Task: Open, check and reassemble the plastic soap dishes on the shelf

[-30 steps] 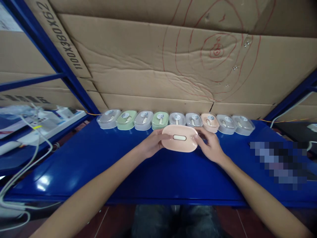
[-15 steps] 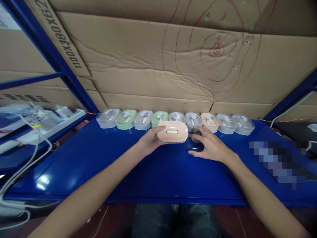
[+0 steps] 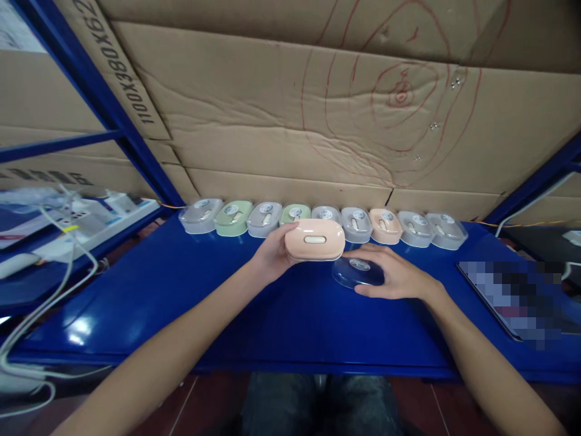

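- Peach box (image 3: 315, 247): glossy, rounded, with a pale oblong inset; clamped in the left hand (image 3: 278, 251), above the middle of the counter (image 3: 272, 327).
- Clear cover (image 3: 354, 277): see-through, stickered, just right and near; right hand (image 3: 397, 274) closed around it.
- Far: row of grey, green and peach lidded boxes (image 3: 264, 221), partly hidden by the held one.
- Right: flat object (image 3: 494, 306), pixelated.

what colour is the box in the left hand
The box is peach with a cream bar, seen best in the head view.
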`<action>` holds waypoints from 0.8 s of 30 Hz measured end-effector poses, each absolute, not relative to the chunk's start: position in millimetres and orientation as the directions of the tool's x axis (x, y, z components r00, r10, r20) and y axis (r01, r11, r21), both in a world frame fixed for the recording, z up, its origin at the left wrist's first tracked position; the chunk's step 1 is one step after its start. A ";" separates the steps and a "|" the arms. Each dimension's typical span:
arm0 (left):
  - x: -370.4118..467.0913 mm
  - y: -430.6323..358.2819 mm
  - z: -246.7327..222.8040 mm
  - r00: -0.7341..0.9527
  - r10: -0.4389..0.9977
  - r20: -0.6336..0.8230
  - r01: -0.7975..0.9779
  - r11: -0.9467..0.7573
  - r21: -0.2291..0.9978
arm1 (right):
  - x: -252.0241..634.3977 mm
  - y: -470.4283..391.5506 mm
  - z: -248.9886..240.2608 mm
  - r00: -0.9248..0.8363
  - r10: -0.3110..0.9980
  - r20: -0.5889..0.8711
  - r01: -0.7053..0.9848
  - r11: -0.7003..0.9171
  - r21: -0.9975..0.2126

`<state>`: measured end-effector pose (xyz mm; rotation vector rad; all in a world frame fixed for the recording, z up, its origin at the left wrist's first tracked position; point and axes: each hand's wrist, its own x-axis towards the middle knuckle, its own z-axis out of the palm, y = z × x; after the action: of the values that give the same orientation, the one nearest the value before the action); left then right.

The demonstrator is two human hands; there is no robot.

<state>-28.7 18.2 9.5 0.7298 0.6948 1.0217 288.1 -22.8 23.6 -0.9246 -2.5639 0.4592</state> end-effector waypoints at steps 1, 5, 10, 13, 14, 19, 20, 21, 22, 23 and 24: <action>-30.5 18.8 11.2 0.354 0.922 -0.159 -0.503 0.331 0.798 | 289.7 -22.9 26.4 -0.724 0.647 0.240 0.497 0.730 -0.470; -37.4 22.8 13.4 0.340 0.931 -0.134 -0.532 0.308 0.789 | 295.3 -23.7 37.0 -0.739 0.619 0.266 0.364 0.698 -0.616; -33.8 21.2 9.2 0.391 0.909 -0.142 -0.505 0.341 0.793 | 297.5 -24.3 40.3 -0.590 0.652 0.475 0.477 0.757 -0.446; -26.0 13.5 10.2 0.473 0.862 -0.180 -0.453 0.413 0.790 | 289.6 -24.1 30.6 -0.445 0.618 0.649 0.617 0.736 -0.278; -23.2 10.3 11.1 0.498 0.845 -0.196 -0.437 0.439 0.785 | 284.9 -24.5 26.2 -0.433 0.593 0.678 0.623 0.741 -0.250; -11.1 -4.1 13.8 0.583 0.782 -0.221 -0.389 0.507 0.769 | 257.3 -28.2 9.7 -0.530 0.509 0.678 0.561 0.810 -0.171; -9.3 -6.0 13.7 0.594 0.773 -0.221 -0.380 0.512 0.770 | 253.3 -28.6 8.3 -0.550 0.503 0.666 0.550 0.819 -0.164; -7.8 -7.5 13.6 0.600 0.768 -0.223 -0.374 0.516 0.771 | 250.3 -28.8 7.2 -0.569 0.500 0.653 0.540 0.826 -0.162; -6.4 -8.7 13.5 0.601 0.766 -0.227 -0.369 0.519 0.771 | 248.1 -28.6 6.5 -0.585 0.498 0.640 0.530 0.832 -0.163; -5.1 -9.7 13.4 0.600 0.765 -0.233 -0.365 0.521 0.772 | 246.9 -28.3 5.7 -0.598 0.497 0.628 0.521 0.837 -0.166; -4.1 -10.4 13.5 0.598 0.765 -0.238 -0.361 0.523 0.772 | 246.2 -27.9 5.0 -0.608 0.501 0.615 0.517 0.838 -0.171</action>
<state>-4.1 -10.4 13.5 0.7414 0.6159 0.7274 246.2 -27.9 5.0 -0.7394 -2.3347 -0.0309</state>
